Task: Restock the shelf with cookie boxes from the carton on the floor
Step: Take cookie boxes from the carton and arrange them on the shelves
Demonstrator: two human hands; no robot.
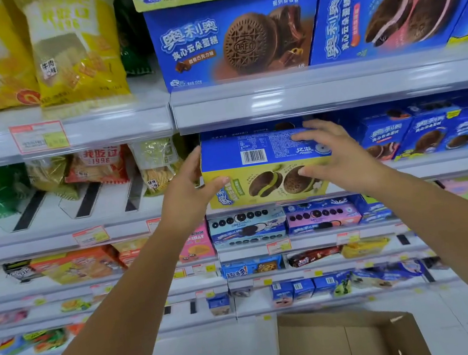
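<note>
A cookie box with a blue top and a yellow-green front sits at the front of the middle shelf, its barcode side facing up. My left hand grips its left end, thumb on the front face. My right hand holds the right end, fingers spread over the top and thumb on the front. The brown carton stands open on the floor below, its inside mostly out of sight.
Blue cookie boxes fill the same shelf to the right, and larger ones stand on the shelf above. Snack bags hang on the left bays. Lower shelves hold small boxes. White floor tiles surround the carton.
</note>
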